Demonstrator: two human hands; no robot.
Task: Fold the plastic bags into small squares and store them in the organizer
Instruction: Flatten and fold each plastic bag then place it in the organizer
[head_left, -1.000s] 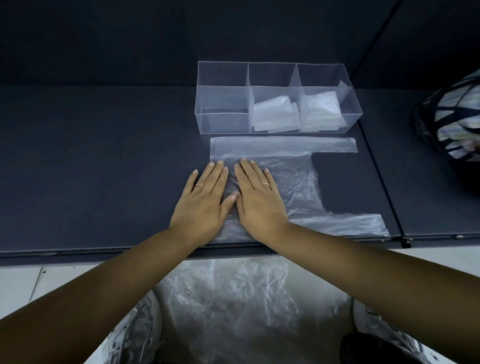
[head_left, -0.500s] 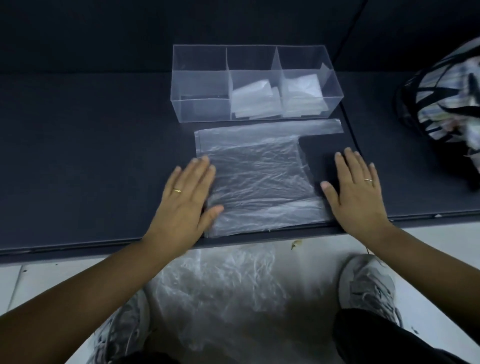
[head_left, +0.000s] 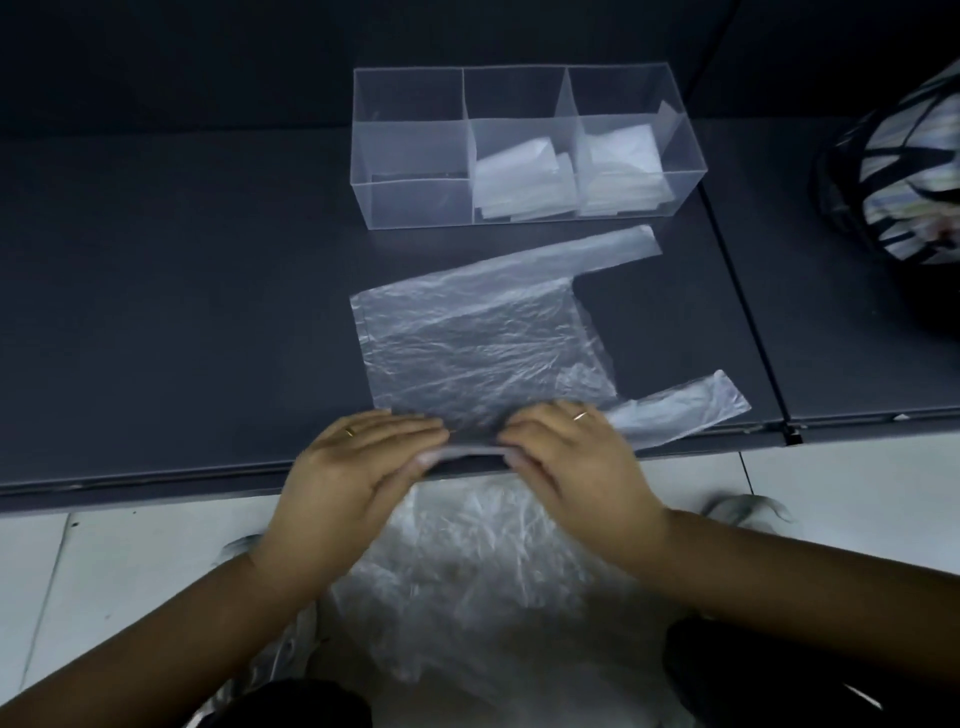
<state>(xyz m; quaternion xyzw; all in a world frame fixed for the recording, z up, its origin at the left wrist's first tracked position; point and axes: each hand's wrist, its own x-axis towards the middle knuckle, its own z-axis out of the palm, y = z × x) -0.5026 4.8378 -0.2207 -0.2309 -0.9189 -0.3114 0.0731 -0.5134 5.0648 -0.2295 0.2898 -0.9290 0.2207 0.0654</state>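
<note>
Now: clear plastic bag (head_left: 483, 343) lies flat on the dark table (head_left: 182, 312), its two handles pointing right. Its near edge sits at the table's near rim. Left hand (head_left: 363, 457) and right hand (head_left: 566, 452) are side by side, and both pinch that near edge, fingers on top, thumbs beneath; a ring on each. Clear organizer (head_left: 415, 202) stands just beyond the bag on the far side, apart from it. It has three compartments, with folded bags (head_left: 514, 171) in the middle and right ones. Loose heap of plastic (head_left: 467, 571) on the pale floor below the hands. Dark basket (head_left: 883, 171) at far right.
</note>
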